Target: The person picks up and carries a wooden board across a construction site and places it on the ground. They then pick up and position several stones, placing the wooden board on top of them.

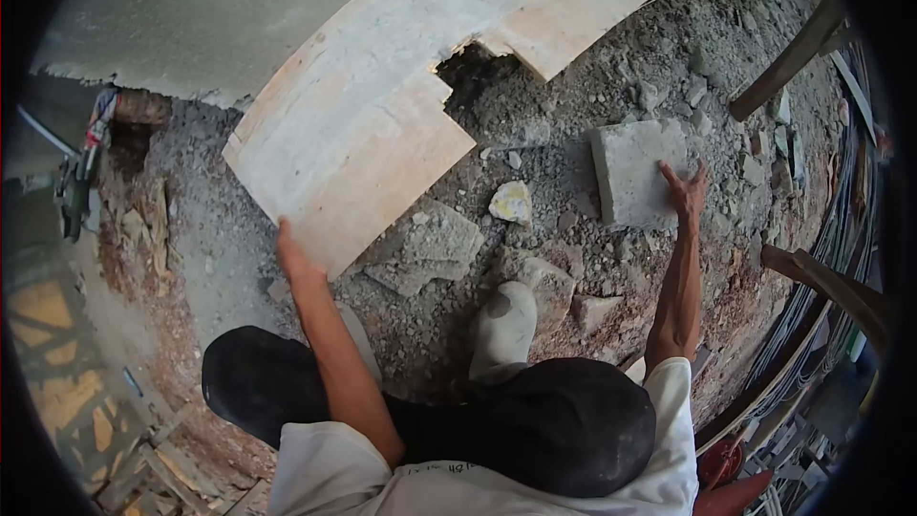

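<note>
A large pale plywood sheet with a jagged notch in its edge lies slanted across the rubble before me. My left hand is closed at its near corner, with most of the fingers hidden under or behind the edge. To the right, my right hand rests on a squarish grey concrete block, its visible fingers spread over the block's right side. Between my hands lie a flat broken concrete slab, partly under the plywood, and a small yellow-white stone.
Loose gravel surrounds my boots. A concrete surface lies beyond the plywood. Wooden posts rise at the right, near bundled metal rods. Scrap wood lies lower left; a red container sits lower right.
</note>
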`<state>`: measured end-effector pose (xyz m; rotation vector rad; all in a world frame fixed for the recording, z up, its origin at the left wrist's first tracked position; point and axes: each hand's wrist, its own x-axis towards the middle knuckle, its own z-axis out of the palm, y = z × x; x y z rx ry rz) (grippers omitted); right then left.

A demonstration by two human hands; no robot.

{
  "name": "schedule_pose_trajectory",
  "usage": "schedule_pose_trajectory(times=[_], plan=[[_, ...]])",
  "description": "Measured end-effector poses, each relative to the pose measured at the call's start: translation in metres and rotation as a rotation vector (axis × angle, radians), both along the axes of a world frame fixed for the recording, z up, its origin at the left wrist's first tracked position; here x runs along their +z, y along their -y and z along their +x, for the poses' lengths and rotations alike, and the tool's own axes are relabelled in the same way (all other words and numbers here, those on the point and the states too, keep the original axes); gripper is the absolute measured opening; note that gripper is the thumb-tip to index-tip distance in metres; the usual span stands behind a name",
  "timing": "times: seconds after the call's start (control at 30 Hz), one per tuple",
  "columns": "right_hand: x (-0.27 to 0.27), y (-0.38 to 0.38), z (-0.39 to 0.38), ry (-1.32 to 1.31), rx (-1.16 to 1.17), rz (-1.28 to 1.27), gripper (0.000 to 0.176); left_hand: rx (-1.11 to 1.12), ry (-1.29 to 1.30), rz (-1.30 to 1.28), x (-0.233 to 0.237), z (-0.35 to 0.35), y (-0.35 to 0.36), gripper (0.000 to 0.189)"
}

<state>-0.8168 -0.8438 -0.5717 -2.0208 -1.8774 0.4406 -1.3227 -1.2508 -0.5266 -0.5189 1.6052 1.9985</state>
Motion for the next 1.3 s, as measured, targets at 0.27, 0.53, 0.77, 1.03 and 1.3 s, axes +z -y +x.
schedule_pose_trajectory(times=[0.27, 0.53, 0.77, 1.03, 1.3], plan=[[0.053, 0.028, -0.038, -0.106, 0.226, -0.188, 0.082, 0.103, -0.055, -0.179, 0.019, 0.012, -0.016, 0.048], [0.098, 0.064, -0.073, -0.550, 0.352, -0.362, 0.098, 0.082, -0.078, -0.078, -0.001, -0.003, -0.009, 0.047], [0.148, 0.134, -0.132, -0.654, 0.308, -0.569, 0.082, 0.075, -0.073, -0.138, 0.008, 0.005, -0.009, 0.044], [0.049, 0.220, -0.225, -1.141, 0.263, -0.839, 0.074, 0.068, -0.097, -0.157, 0.016, 0.004, -0.007, 0.032], [-0.003, 0.219, -0.321, -0.971, 0.578, -1.017, 0.058, 0.012, -0.186, -0.088, 0.019, 0.002, -0.007, 0.025]])
